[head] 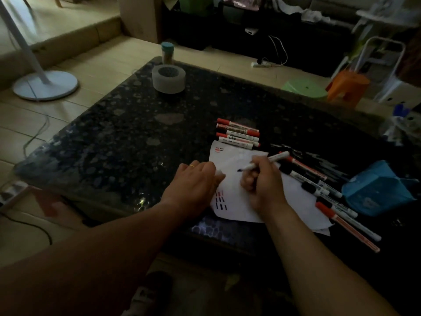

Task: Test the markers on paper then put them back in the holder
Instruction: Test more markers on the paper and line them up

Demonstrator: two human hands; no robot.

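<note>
My right hand (262, 181) grips an uncapped white marker (275, 158), its dark tip just above the white paper (237, 201). My left hand (196, 183) rests on the paper's left edge, and a small white object, perhaps a cap, shows at its fingertips. Short red and black strokes mark the sheet near its lower left and upper left. Several capped red markers (238, 133) lie in a neat row beyond the paper. Several more black and red markers (323, 190) lie loose to its right. A blue holder (376, 190) lies on its side at the right.
The dark speckled stone table (127, 133) carries a grey tape-like roll (168, 78) and a jar with a teal lid (167, 52) at its far side. A fan base (45, 84) stands on the tiled floor to the left. Stools and clutter sit at the right.
</note>
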